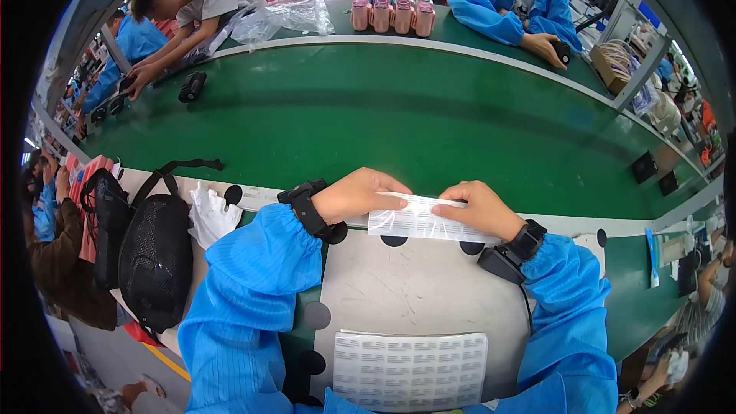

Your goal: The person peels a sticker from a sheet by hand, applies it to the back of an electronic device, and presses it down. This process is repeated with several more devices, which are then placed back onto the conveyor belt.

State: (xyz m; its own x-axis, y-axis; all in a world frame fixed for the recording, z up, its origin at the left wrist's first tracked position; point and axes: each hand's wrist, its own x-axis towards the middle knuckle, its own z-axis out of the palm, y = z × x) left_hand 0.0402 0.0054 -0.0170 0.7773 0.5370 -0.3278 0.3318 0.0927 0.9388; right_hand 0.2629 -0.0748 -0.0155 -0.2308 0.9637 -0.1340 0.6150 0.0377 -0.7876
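At twelve o'clock my left hand (354,195) and right hand (484,213) pinch a label strip (418,220) in closed grips, seemingly steadying it; the next move wants even tension.

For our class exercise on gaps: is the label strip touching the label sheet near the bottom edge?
Apart. The head view shows grey board between the label strip, pinched by the left hand and right hand, and the label sheet.
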